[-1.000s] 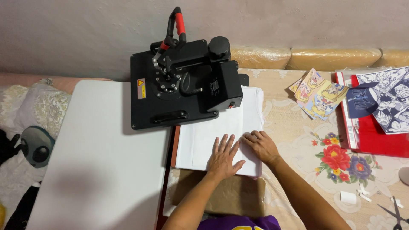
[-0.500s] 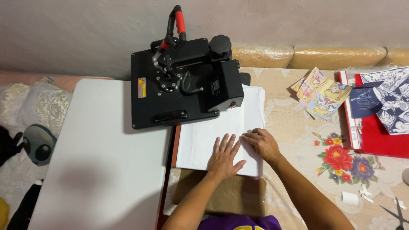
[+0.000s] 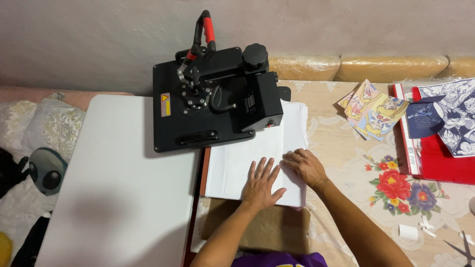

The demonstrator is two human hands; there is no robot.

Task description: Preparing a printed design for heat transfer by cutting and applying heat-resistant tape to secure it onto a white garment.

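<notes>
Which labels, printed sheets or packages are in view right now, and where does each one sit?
Warning label: left part of the black heat press's top plate, small rectangle, yellow and orange.
Printed picture sheets: on the floral cloth, right of the press, fanned, yellow, pink and blue.
Dark blue and white printed sheets: far right, lying on a red folder.
No screen visible.

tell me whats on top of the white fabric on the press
Both hands, left hand and right hand, lie flat on the white fabric. The black heat press covers its far part.
</notes>
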